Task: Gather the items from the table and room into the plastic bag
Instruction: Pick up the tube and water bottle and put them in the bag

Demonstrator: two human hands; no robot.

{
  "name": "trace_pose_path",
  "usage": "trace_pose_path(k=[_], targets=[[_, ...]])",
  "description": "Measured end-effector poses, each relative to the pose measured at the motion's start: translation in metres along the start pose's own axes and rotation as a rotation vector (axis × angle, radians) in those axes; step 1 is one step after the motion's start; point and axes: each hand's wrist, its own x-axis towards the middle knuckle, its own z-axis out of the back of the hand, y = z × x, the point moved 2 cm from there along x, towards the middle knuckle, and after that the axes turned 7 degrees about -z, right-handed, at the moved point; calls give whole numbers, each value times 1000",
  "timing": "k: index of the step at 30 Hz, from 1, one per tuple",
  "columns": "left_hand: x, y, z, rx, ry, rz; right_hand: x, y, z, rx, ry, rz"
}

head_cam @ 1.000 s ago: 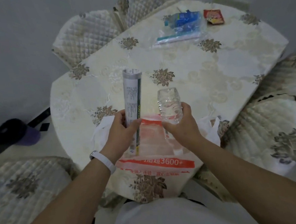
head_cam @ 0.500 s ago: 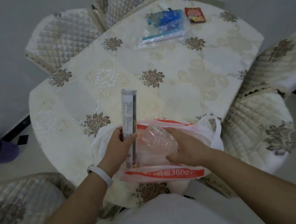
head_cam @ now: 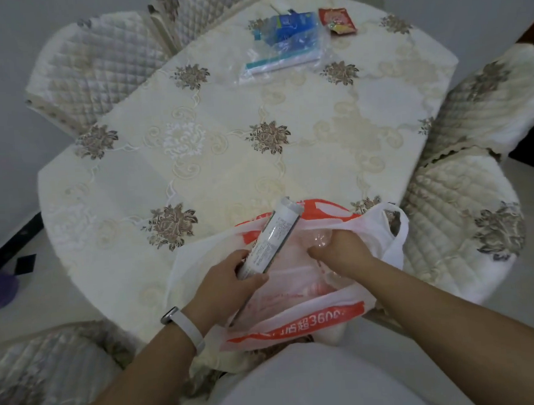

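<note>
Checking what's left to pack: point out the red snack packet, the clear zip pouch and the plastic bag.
red snack packet [head_cam: 337, 21], head view, middle of the wrapper.
clear zip pouch [head_cam: 286, 43], head view, centre, over its blue contents.
plastic bag [head_cam: 299, 323], head view, orange band on near wall.

Round table covered with a cream embroidered tablecloth with brown flower motifs. Far side: clear zip pouch with blue contents lying flat, red packet just beside it to the right, apart from it or barely touching. Near edge: white and orange plastic bag, mouth open, lower part hanging over the table's edge.
</note>
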Motion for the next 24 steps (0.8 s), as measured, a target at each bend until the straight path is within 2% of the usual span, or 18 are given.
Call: trace_pose_path(k=[5, 10, 18, 22, 24], targets=[[0, -1, 3, 105, 39, -30, 8, 10, 4, 264, -76, 15], [6, -3, 2, 332, 179, -40, 13, 16, -2, 157, -103, 122], [23, -6, 7, 736, 304, -118, 16, 1, 6, 290, -85, -45], [21, 0, -9, 999, 479, -240, 20, -4, 9, 326, -73, -122], [19, 4, -18, 1013, 492, -259, 20, -3, 9, 308, -90, -115]])
